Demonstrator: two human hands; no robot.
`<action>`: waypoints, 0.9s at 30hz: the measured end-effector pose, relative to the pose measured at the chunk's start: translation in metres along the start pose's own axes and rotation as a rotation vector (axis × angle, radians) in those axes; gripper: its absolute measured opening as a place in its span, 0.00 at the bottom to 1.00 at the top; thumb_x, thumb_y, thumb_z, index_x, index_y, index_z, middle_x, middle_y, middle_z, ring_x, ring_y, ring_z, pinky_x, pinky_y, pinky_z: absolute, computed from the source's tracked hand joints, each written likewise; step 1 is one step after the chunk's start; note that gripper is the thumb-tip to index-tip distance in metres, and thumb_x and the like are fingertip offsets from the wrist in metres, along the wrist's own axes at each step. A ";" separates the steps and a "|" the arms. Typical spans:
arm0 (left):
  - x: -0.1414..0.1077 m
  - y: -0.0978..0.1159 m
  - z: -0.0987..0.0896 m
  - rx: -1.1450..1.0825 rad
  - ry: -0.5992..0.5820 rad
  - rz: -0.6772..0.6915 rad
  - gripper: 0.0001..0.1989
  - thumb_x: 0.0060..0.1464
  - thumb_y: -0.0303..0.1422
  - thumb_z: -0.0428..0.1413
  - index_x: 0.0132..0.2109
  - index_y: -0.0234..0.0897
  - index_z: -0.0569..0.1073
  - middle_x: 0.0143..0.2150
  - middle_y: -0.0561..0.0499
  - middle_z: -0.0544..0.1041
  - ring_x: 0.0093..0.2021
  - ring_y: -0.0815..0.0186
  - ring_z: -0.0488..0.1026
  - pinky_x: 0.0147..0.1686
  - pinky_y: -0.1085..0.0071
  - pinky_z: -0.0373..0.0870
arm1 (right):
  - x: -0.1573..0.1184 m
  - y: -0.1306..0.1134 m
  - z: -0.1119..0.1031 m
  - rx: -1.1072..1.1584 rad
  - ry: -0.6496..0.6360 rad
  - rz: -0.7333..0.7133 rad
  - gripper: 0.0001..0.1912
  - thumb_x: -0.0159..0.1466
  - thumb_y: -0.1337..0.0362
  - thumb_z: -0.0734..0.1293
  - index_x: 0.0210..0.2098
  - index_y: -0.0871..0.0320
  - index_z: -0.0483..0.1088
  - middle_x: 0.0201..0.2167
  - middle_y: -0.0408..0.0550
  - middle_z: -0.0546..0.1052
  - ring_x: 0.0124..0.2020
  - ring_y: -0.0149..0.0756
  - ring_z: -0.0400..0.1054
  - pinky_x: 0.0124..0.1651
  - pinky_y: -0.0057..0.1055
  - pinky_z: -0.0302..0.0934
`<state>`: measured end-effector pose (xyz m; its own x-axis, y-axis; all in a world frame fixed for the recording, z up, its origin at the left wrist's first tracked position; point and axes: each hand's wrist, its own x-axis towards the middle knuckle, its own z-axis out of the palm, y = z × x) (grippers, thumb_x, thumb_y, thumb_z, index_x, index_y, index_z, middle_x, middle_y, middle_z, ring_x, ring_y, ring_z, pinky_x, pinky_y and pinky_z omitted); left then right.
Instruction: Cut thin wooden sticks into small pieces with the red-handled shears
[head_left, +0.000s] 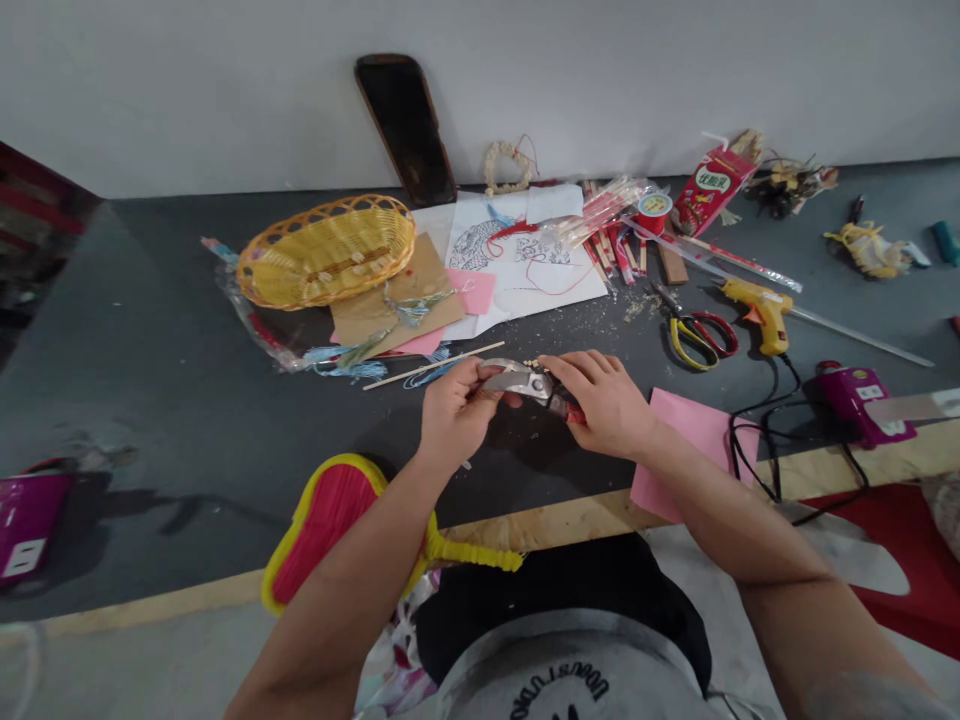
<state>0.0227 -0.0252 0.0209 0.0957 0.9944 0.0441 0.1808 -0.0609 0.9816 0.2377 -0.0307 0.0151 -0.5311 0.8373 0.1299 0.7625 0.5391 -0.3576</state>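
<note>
Over the table's front middle, my left hand (457, 405) is closed at the blade end of a pair of metal pruning shears (519, 382). My right hand (604, 400) bends round the red handle end, its fingertips by the pivot. Small pale bits (533, 364) lie just beyond the shears, close to my right fingertips. Whether something sits between the blades is hidden by my left fingers. A thin wooden stick (435, 366) lies just past my left hand, over blue tassels (334, 360).
A yellow woven basket (326, 250) rests on brown card at the back left. To the right are scissors (701, 338), a glue gun (761, 312) with a looping black cord, and pink paper (686, 440). A red-and-yellow fan-shaped piece (326, 520) lies by my left forearm.
</note>
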 end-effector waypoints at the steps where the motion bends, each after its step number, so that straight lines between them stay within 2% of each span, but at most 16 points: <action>1: 0.000 0.000 0.000 0.001 0.000 -0.003 0.04 0.54 0.30 0.58 0.34 0.36 0.77 0.24 0.52 0.79 0.18 0.73 0.66 0.19 0.77 0.58 | 0.000 0.000 0.000 0.002 0.003 -0.003 0.35 0.59 0.69 0.63 0.66 0.59 0.59 0.56 0.58 0.72 0.55 0.50 0.64 0.54 0.46 0.58; 5: 0.000 0.000 0.000 -0.015 -0.007 -0.004 0.03 0.54 0.30 0.58 0.34 0.36 0.76 0.23 0.52 0.79 0.19 0.72 0.67 0.19 0.77 0.58 | 0.000 0.001 0.002 0.021 0.013 -0.007 0.34 0.57 0.70 0.63 0.65 0.59 0.61 0.53 0.57 0.73 0.53 0.49 0.65 0.53 0.45 0.59; 12: -0.001 -0.005 0.001 -0.018 -0.018 0.040 0.10 0.59 0.36 0.57 0.33 0.35 0.78 0.21 0.53 0.76 0.16 0.75 0.58 0.16 0.76 0.52 | -0.003 -0.004 0.002 0.018 -0.004 0.033 0.31 0.57 0.70 0.63 0.61 0.61 0.64 0.50 0.58 0.74 0.50 0.49 0.67 0.51 0.43 0.62; 16: 0.001 -0.006 0.003 0.021 0.032 0.084 0.10 0.57 0.37 0.59 0.32 0.36 0.77 0.20 0.55 0.73 0.17 0.74 0.61 0.18 0.77 0.57 | -0.002 -0.005 0.003 0.004 -0.003 0.062 0.31 0.58 0.70 0.63 0.61 0.59 0.64 0.52 0.57 0.74 0.51 0.49 0.66 0.51 0.43 0.61; 19: 0.002 -0.006 0.004 0.068 0.114 0.071 0.06 0.53 0.35 0.61 0.34 0.37 0.77 0.23 0.56 0.75 0.19 0.73 0.67 0.21 0.77 0.63 | 0.000 -0.005 0.004 -0.014 0.005 0.071 0.32 0.58 0.69 0.63 0.63 0.58 0.63 0.53 0.57 0.73 0.52 0.49 0.66 0.51 0.44 0.60; 21: 0.002 -0.006 0.003 0.113 0.145 0.059 0.03 0.53 0.32 0.59 0.34 0.37 0.77 0.21 0.57 0.74 0.19 0.72 0.69 0.22 0.77 0.65 | 0.001 -0.004 0.003 -0.034 0.002 0.072 0.33 0.59 0.69 0.64 0.65 0.58 0.61 0.54 0.57 0.73 0.53 0.50 0.65 0.51 0.44 0.59; 25: -0.001 -0.005 0.002 0.152 0.125 0.070 0.04 0.54 0.30 0.57 0.33 0.38 0.77 0.16 0.59 0.68 0.16 0.73 0.64 0.20 0.77 0.62 | 0.000 -0.004 0.000 -0.037 -0.021 0.042 0.35 0.60 0.68 0.64 0.67 0.58 0.58 0.58 0.58 0.71 0.55 0.51 0.64 0.53 0.45 0.58; 27: -0.001 -0.004 0.001 0.130 0.105 0.070 0.05 0.53 0.30 0.57 0.32 0.37 0.77 0.16 0.59 0.69 0.16 0.73 0.63 0.20 0.77 0.60 | 0.000 -0.004 -0.001 -0.027 -0.026 0.032 0.35 0.60 0.67 0.64 0.67 0.59 0.58 0.58 0.58 0.71 0.56 0.51 0.63 0.54 0.45 0.57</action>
<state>0.0232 -0.0259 0.0169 0.0111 0.9904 0.1376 0.3028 -0.1344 0.9435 0.2351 -0.0325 0.0173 -0.5152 0.8518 0.0944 0.7889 0.5144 -0.3362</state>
